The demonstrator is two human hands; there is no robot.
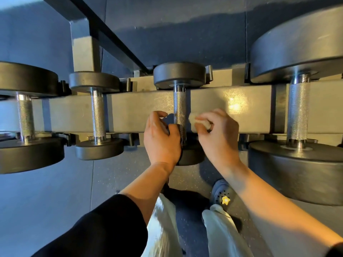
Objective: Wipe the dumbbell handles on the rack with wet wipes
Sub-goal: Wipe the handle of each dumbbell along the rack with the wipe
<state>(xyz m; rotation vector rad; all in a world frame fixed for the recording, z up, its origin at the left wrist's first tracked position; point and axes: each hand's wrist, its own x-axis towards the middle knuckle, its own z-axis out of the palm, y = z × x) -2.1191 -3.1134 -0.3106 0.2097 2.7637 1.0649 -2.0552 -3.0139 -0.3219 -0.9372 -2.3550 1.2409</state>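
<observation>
Several black dumbbells lie across the grey rack [141,110], their knurled steel handles pointing away from me. My left hand [161,140] grips the near end of the middle dumbbell's handle [179,102], thumb against the steel and fingers curled beside it. My right hand [217,134] sits just right of that handle and pinches a crumpled white wet wipe [195,119]. The wipe is close to the handle's right side; whether they touch is unclear.
A small dumbbell [97,115] lies left of the middle one and a larger one [26,117] at the far left. A big dumbbell [297,112] fills the right side. My shoe [220,193] and pale trouser legs stand on the speckled dark floor below.
</observation>
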